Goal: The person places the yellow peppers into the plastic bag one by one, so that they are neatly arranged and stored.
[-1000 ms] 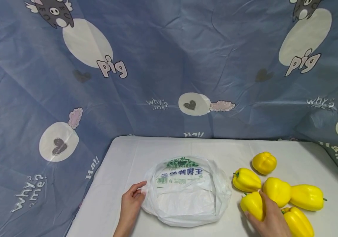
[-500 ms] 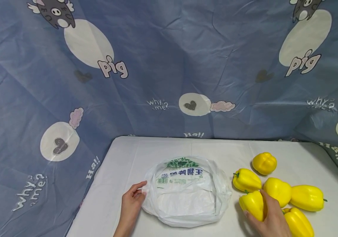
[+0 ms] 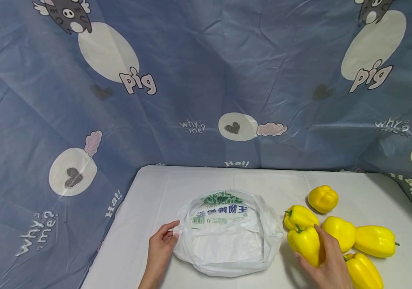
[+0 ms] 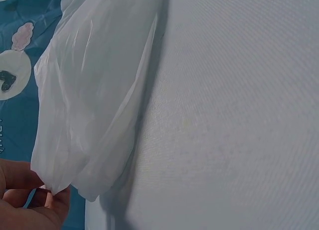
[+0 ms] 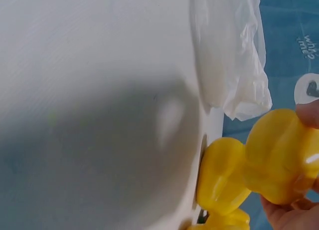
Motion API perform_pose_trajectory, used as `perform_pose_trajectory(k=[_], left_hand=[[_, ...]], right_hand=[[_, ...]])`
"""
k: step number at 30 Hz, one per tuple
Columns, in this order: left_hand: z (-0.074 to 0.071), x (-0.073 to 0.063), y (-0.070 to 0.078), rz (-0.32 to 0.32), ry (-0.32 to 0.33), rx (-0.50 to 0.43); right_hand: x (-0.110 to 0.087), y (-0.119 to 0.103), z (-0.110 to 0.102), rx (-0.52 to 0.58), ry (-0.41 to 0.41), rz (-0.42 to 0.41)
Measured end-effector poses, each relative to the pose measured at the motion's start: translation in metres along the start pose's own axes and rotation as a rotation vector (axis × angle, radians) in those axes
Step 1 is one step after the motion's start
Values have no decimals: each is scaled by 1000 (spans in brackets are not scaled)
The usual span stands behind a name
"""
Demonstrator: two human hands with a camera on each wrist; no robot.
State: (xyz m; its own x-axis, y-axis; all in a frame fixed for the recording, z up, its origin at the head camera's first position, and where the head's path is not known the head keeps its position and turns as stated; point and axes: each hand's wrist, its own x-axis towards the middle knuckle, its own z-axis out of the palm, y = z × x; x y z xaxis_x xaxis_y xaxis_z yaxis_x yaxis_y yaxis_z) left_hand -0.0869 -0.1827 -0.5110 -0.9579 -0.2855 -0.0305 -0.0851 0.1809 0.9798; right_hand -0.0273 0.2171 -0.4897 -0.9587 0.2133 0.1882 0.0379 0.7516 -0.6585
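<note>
A white plastic bag point(image 3: 227, 249) with green leaf print lies spread on the table, its mouth facing up. My left hand point(image 3: 161, 245) pinches the bag's left rim between thumb and fingers; the left wrist view shows the bag's side point(image 4: 94, 100) hanging from that pinch. To the right of the bag, my right hand point(image 3: 326, 263) grips a yellow bell pepper point(image 3: 304, 245), stem up. In the right wrist view the held pepper point(image 5: 276, 155) appears raised above the table, its shadow falling on the cloth.
Several more yellow bell peppers lie at the right: one behind the held one point(image 3: 299, 216), one farthest back point(image 3: 323, 199), others nearer the right side point(image 3: 375, 241) and front point(image 3: 364, 273). The white table point(image 3: 126, 237) ends at a blue printed curtain point(image 3: 206, 80).
My right hand has lifted its bell pepper slightly and shifted it left, towards the bag. My left hand keeps its pinch on the bag's rim.
</note>
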Motion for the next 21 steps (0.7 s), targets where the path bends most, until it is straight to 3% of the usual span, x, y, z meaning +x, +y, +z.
perform_pose_trajectory(k=[11, 21], left_hand=[[1, -3, -1, 26, -16, -59], [1, -1, -3, 22, -5, -34]], right_hand=[[6, -18, 4, 0, 54, 7], [6, -22, 9, 14, 132, -46]])
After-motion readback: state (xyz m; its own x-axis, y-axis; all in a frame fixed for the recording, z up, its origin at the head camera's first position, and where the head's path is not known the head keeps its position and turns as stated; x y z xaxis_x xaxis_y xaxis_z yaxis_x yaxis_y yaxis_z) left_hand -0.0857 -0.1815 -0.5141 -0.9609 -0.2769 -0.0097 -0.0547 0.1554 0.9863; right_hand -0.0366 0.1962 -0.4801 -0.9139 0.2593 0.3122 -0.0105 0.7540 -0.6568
